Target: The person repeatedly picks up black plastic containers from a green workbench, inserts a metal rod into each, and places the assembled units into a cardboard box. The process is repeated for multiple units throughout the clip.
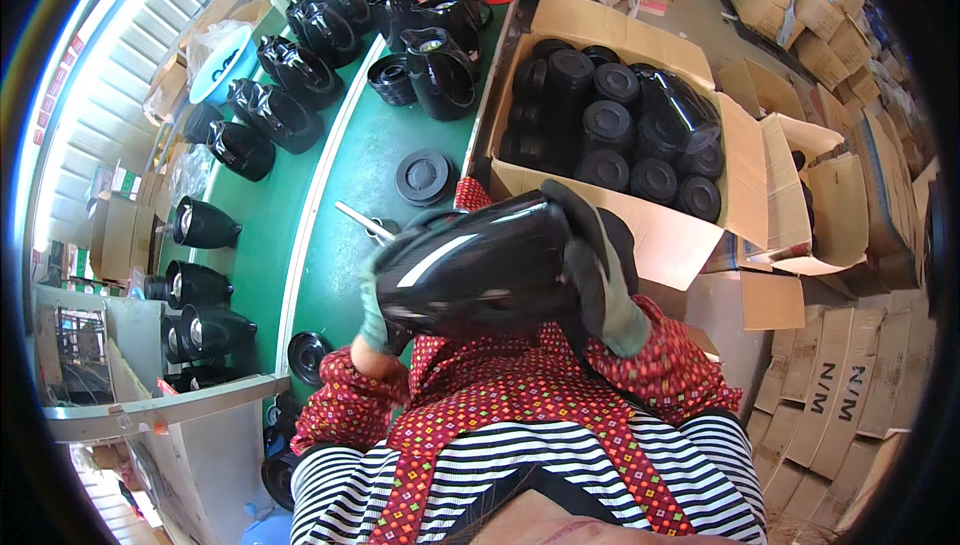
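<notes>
A glossy black thermos jug body (480,263) lies on its side between my two gloved hands, in front of my chest. My left hand (374,307), in a grey-green glove, is closed on its left end; most of its fingers are hidden behind the jug. My right hand (602,275), in a dark-palmed glove, wraps round the right end. On the green table just beyond the jug is a round black lid-like disc (424,178). A tool with a white handle (362,220) lies close to my left hand, partly hidden.
Right of the table stands an open cardboard box (690,235) packed with black cylindrical parts (607,123). Several black jugs (298,72) line the green conveyor (262,207) at left, beside a stack of black rings (391,80). Another black round part (308,357) sits near the table's near edge.
</notes>
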Demonstrator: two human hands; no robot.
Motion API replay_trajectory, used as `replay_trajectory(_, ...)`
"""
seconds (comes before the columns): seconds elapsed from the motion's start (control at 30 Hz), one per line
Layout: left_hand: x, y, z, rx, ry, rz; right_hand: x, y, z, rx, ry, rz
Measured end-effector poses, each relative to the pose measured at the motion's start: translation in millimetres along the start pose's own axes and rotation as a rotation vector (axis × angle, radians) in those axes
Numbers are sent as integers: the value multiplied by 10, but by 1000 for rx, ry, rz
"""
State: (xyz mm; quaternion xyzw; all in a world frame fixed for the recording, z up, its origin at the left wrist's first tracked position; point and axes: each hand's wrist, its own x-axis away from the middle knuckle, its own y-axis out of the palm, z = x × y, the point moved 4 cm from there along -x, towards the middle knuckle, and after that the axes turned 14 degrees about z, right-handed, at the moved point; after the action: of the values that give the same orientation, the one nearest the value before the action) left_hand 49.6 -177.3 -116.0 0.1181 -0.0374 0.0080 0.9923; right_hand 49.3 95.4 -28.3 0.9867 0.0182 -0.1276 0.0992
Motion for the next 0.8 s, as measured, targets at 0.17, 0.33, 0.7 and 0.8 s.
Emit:
replay_trajectory(0.17,11,373,952,-797,760,150,39,-171,552,-270,338,102)
replay_trajectory(0.33,33,262,753,-468,425,76,13,-177,285,-151,399,67)
replay_trajectory(0.7,100,205,-567,296,-565,-274,-8,3,-539,359,-686,-384)
replay_trajectory(0.8,80,365,-428,-69,-61,-419,-23,-29,-493,325,-585,-228)
